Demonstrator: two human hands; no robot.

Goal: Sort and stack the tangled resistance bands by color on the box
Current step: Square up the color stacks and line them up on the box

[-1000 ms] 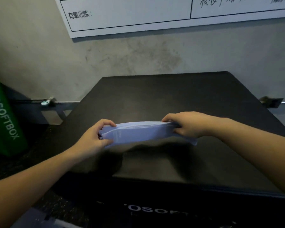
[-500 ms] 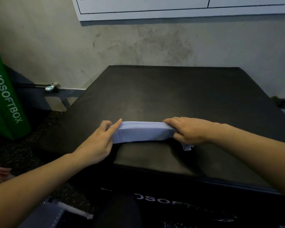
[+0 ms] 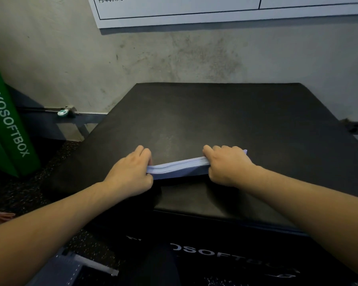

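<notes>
Both hands, left hand [image 3: 130, 174] and right hand [image 3: 225, 165], grip the lavender bands [image 3: 178, 167]; press them flat, edges aligned, near the box [image 3: 215, 116]'s front edge.

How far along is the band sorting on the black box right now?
Done: one neat light-purple band stack lies on the black plyo box. In hand: left hand and right hand grip its ends, squaring it. Left: no other colors are visible, so I cannot tell.
</notes>
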